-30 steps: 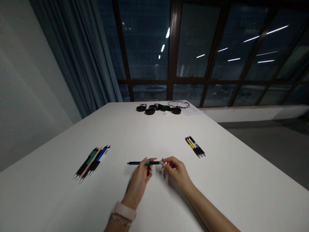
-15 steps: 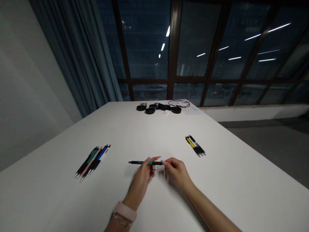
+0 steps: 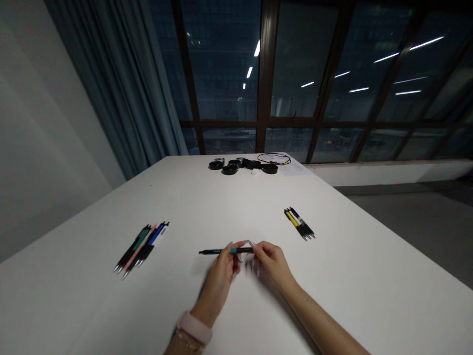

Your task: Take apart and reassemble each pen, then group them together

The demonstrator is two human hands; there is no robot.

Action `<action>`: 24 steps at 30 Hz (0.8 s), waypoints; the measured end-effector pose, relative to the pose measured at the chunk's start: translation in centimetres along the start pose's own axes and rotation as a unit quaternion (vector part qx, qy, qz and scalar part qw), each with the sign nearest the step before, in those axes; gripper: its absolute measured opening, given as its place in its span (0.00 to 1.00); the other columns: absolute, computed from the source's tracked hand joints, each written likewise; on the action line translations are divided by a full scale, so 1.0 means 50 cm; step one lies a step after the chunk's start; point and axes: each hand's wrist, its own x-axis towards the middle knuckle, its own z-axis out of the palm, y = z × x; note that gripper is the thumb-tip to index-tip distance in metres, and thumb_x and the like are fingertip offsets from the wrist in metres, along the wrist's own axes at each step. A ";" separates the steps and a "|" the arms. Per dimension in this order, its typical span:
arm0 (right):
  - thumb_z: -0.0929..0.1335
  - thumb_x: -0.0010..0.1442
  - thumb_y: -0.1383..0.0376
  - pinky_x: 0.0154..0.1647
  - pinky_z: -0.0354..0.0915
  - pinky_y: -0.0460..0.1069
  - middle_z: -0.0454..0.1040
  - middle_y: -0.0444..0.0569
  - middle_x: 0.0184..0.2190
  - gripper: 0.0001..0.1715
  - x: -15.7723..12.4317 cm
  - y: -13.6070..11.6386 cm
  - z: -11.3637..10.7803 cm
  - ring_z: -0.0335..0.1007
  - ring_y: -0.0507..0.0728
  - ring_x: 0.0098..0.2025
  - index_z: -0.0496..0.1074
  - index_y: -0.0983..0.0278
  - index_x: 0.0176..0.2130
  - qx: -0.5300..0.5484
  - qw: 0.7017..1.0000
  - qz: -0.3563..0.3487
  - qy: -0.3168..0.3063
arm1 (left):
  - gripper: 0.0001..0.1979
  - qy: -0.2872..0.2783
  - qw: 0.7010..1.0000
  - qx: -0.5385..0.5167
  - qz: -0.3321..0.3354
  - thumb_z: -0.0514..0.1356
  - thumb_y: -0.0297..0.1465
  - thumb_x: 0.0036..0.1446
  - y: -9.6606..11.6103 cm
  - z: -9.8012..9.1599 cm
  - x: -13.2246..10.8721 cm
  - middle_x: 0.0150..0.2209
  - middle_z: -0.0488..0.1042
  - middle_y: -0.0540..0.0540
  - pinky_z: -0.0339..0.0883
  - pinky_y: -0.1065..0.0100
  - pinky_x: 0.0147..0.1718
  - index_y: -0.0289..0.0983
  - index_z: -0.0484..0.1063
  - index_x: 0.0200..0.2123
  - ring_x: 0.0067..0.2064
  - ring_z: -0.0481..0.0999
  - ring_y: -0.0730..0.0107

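Observation:
A black and green pen (image 3: 211,252) lies level across my two hands, just above the white table (image 3: 221,207). My left hand (image 3: 225,266) grips its middle between thumb and fingers. At the pen's right end, my right hand (image 3: 271,257) pinches the black grip section; the tip itself is hidden by the fingers. To the left rests a bundle of several pens (image 3: 141,249) in black, green, pink, blue and white. On the right, a smaller group of pens (image 3: 299,223), one with a yellow barrel, lies side by side.
Black round rolls (image 3: 229,169) and a looped black cable (image 3: 274,158) sit at the table's far end, with a paper sheet (image 3: 295,170) beside them. A curtain (image 3: 121,74) hangs at the left, and dark windows (image 3: 225,59) stand behind the table.
My left hand and the pen have shifted slightly to the right. My right hand stays nearly in place, still at the pen's right end.

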 end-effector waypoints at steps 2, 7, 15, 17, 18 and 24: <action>0.67 0.51 0.39 0.22 0.54 0.45 0.64 0.42 0.17 0.33 -0.001 -0.002 0.001 0.57 0.50 0.20 0.71 0.66 0.23 0.002 1.000 -0.002 0.004 | 0.22 -0.002 1.000 0.007 0.005 0.64 0.46 0.43 -0.003 0.000 -0.001 0.22 0.66 0.51 0.53 0.72 0.23 0.33 0.80 0.34 0.24 0.62 0.76; 0.66 0.52 0.38 0.22 0.53 0.45 0.62 0.41 0.16 0.33 -0.003 -0.006 0.001 0.56 0.50 0.20 0.69 0.65 0.22 0.001 1.000 0.001 -0.007 | 0.24 -0.005 1.000 0.019 0.010 0.64 0.47 0.44 -0.005 0.002 -0.003 0.22 0.66 0.51 0.54 0.71 0.24 0.33 0.80 0.36 0.25 0.63 0.75; 0.60 0.58 0.39 0.23 0.52 0.46 0.58 0.40 0.14 0.36 -0.003 0.003 0.000 0.53 0.50 0.19 0.63 0.63 0.17 -0.039 0.998 -0.008 -0.039 | 0.28 -0.012 1.000 0.026 0.000 0.66 0.51 0.39 -0.024 -0.008 0.015 0.20 0.64 0.53 0.50 0.73 0.22 0.35 0.80 0.37 0.22 0.59 0.78; 0.59 0.58 0.38 0.22 0.51 0.46 0.56 0.39 0.14 0.35 -0.002 0.003 0.001 0.51 0.50 0.19 0.61 0.62 0.18 -0.029 0.999 -0.002 -0.045 | 0.28 -0.027 0.999 0.039 -0.005 0.65 0.52 0.41 -0.027 -0.008 0.020 0.18 0.63 0.53 0.50 0.72 0.22 0.34 0.80 0.36 0.21 0.59 0.77; 0.59 0.58 0.37 0.22 0.50 0.46 0.55 0.38 0.14 0.35 -0.002 0.002 0.002 0.50 0.49 0.19 0.60 0.61 0.18 -0.021 0.999 0.002 -0.048 | 0.28 -0.034 0.998 0.044 -0.007 0.64 0.52 0.42 -0.027 -0.008 0.021 0.18 0.63 0.53 0.50 0.72 0.22 0.34 0.80 0.35 0.21 0.59 0.77; 0.58 0.57 0.36 0.22 0.52 0.47 0.57 0.40 0.13 0.36 -0.003 -0.002 0.004 0.53 0.51 0.19 0.60 0.61 0.17 0.003 0.999 0.010 -0.032 | 0.25 -0.030 0.998 0.051 0.010 0.62 0.51 0.45 -0.023 -0.001 0.009 0.20 0.66 0.50 0.53 0.71 0.23 0.34 0.80 0.35 0.24 0.62 0.75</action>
